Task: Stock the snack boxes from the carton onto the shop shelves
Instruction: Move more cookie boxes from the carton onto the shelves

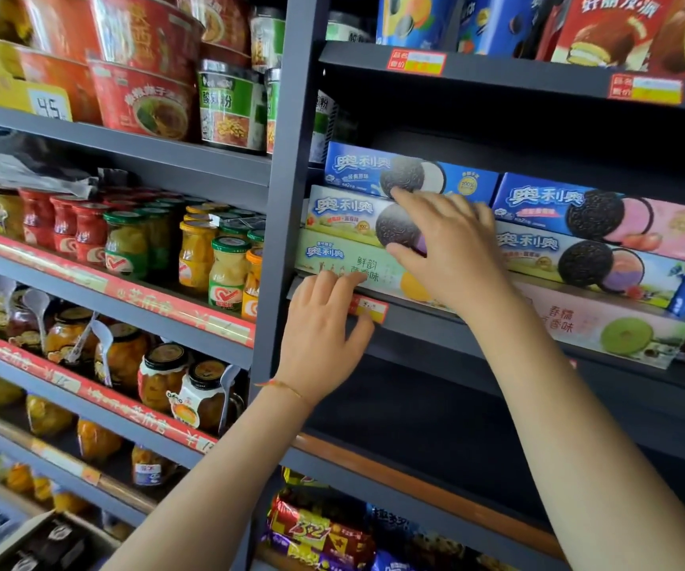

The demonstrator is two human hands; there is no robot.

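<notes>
On the dark middle shelf (423, 323) three cookie boxes lie stacked: a blue box (357, 169) on top, a pale yellow-green box (340, 214) under it, a light green box (328, 257) at the bottom. My right hand (443, 245) lies flat against the fronts of the stack, fingers spread and straight. My left hand (320, 331) touches the lower front edge of the light green box with straight fingertips, its thumb under the shelf lip. A second stack of boxes (604, 241) stands to the right. The carton (40, 546) shows at the bottom left corner.
Left shelves hold jars of fruit (208, 257) and, above them, noodle bowls (143, 96). The upper right shelf carries blue cookie packs and a red pie box (621, 26). Snack packets (320, 529) lie on the lowest right shelf. A dark upright post (287, 179) divides the two shelf units.
</notes>
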